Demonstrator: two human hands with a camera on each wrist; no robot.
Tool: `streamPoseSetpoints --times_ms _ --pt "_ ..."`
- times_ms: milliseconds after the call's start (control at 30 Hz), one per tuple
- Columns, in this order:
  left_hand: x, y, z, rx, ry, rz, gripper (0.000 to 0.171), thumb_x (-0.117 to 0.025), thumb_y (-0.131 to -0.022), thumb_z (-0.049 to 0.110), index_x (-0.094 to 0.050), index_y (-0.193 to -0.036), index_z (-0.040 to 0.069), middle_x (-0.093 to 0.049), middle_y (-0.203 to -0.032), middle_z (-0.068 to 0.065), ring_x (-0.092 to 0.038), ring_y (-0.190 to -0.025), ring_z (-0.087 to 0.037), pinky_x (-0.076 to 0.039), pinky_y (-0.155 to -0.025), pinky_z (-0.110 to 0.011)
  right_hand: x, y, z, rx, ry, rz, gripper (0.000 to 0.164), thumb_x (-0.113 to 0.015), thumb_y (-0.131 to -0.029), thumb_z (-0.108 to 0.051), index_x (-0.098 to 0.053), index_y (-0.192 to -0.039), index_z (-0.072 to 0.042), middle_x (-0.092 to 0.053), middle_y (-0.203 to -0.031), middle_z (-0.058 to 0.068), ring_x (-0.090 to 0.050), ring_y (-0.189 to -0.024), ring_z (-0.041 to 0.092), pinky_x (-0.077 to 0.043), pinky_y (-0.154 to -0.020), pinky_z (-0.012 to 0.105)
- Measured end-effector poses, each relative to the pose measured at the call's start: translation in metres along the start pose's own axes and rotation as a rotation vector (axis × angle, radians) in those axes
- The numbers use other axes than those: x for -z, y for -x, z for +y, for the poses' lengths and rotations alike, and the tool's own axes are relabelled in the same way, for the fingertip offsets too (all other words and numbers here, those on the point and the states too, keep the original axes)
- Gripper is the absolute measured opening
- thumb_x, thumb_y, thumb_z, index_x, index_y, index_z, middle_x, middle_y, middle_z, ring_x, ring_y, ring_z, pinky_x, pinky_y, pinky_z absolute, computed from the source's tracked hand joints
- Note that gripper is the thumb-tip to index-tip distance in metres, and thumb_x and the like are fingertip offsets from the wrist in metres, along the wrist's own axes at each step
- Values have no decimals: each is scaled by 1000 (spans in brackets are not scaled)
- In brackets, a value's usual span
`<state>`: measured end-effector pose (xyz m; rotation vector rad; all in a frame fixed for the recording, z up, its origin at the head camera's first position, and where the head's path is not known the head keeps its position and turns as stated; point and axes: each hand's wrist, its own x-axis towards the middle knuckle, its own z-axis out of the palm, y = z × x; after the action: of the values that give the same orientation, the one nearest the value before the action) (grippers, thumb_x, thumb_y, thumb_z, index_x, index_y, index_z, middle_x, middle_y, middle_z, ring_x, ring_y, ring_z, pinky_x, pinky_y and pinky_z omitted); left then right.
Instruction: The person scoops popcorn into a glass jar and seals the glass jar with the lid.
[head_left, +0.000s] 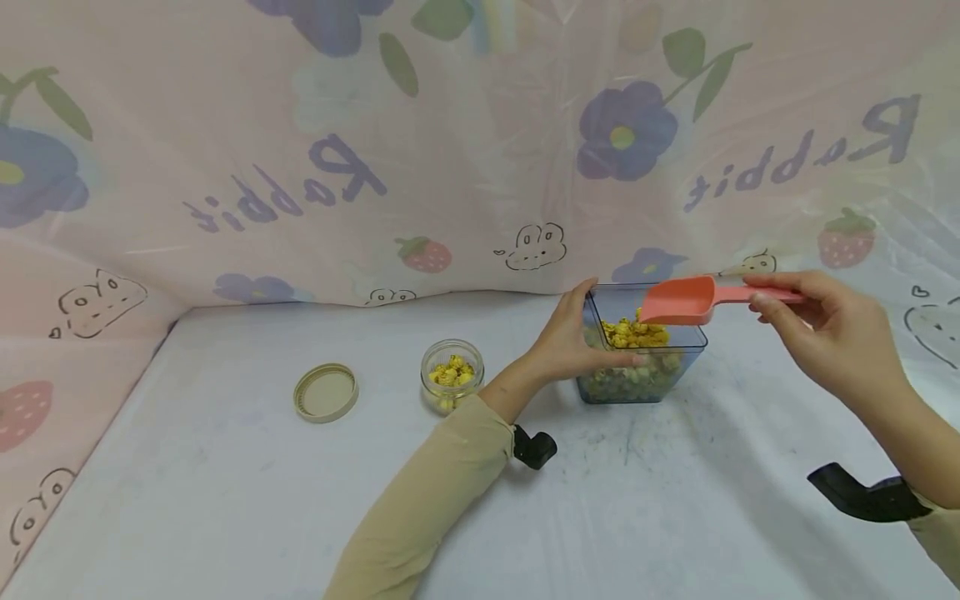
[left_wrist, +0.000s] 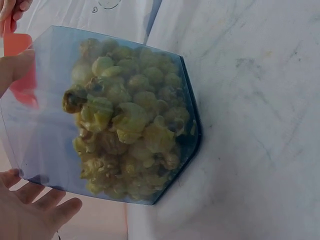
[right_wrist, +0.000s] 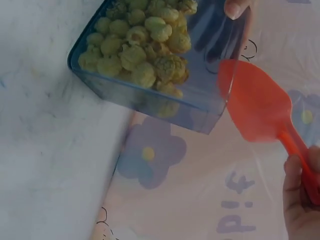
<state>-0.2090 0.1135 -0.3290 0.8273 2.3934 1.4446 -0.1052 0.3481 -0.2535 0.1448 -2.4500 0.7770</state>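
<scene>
A see-through bluish plastic box [head_left: 684, 357] stands on the table, part filled with yellow popcorn [head_left: 633, 335]. My left hand [head_left: 566, 340] holds the box at its left side, thumb [left_wrist: 17, 67] along the near wall and fingers spread on another wall. In my right hand [head_left: 836, 329] is the handle of a red-orange scoop [head_left: 681, 302]. The scoop's bowl is over the box's opening, its tip just above the popcorn. From the right wrist, the scoop [right_wrist: 257, 102] overlaps the box's rim, and no popcorn shows in its bowl.
Left of the box stands a clear jar [head_left: 431, 398] without its lid, some yellow popcorn inside, close to my left forearm. Farther left lies a round lid [head_left: 326, 393]. A patterned pink sheet [head_left: 480, 167] hangs behind the white tabletop [head_left: 225, 492].
</scene>
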Motion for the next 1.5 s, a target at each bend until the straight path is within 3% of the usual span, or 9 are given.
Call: streamPoseSetpoints --times_ms 100,233,333,667,767,900,1033,1300,1500 --pt "0 -1 0 20 4 -5 112 -85 -69 41 -13 -153 25 -24 -155 -4 -32 -140 -20 -36 -110 -43 2 -3 2 22 37 -39 28 -64 -91 -7 -65 -116 4 -50 -85 -40 -47 -74 -28 -38 -60 -1" --pt "0 -1 0 34 26 -15 111 -85 -70 39 -13 -153 26 -22 -156 -4 -32 -140 -22 -36 -110 -44 7 -8 1 28 119 -96 28 -65 -91 -7 -64 -116 4 -67 -91 -4 -39 -77 -32 -35 -59 -2" --pt "-1 -1 -1 34 34 -20 110 -85 -70 38 -13 -153 27 -21 -156 -5 -32 -140 -23 -37 -109 -44 11 -14 -1 48 163 -132 27 -65 -91 -10 -65 -115 4 -64 -98 26 -34 -79 -33 -33 -59 -2" --pt "-2 -3 -1 36 32 -18 112 -86 -69 38 -13 -153 25 -22 -155 -6 -33 -139 -25 -38 -108 -44 14 -30 -9 155 255 -211 20 -69 -86 -5 -69 -105 -3 -67 -91 12 -38 -75 -23 -33 -53 11" --pt "-1 -3 -1 36 40 -17 111 -86 -69 37 -14 -152 26 -22 -155 -6 -33 -139 -25 -38 -109 -44 15 -36 -12 167 277 -253 20 -70 -83 0 -70 -103 -1 -67 -88 11 -45 -71 -12 -34 -53 12" --pt "0 -3 0 33 47 -16 111 -87 -69 36 -14 -152 25 -22 -155 -6 -33 -140 -27 -37 -109 -44 16 -44 -17 193 338 -306 20 -71 -82 2 -70 -102 1 -67 -88 10 -57 -71 11 -40 -54 17" --pt "0 -3 -1 36 53 -17 110 -87 -69 36 -14 -152 26 -22 -155 -6 -32 -140 -27 -37 -109 -44 15 -51 -21 215 382 -352 21 -70 -80 4 -69 -101 2 -67 -88 11 -61 -72 25 -43 -52 22" --pt "0 -3 -1 44 65 -20 110 -87 -69 35 -14 -152 27 -21 -155 -5 -32 -140 -26 -37 -109 -44 12 -60 -25 178 428 -442 18 -68 -84 -1 -69 -102 0 -66 -87 8 -57 -69 19 -39 -49 23" --pt "0 -3 0 47 63 -23 110 -86 -69 35 -14 -152 28 -20 -156 -4 -32 -140 -23 -37 -109 -43 10 -61 -22 145 399 -486 20 -68 -85 -3 -69 -104 -3 -64 -85 4 -49 -63 10 -40 -48 23"
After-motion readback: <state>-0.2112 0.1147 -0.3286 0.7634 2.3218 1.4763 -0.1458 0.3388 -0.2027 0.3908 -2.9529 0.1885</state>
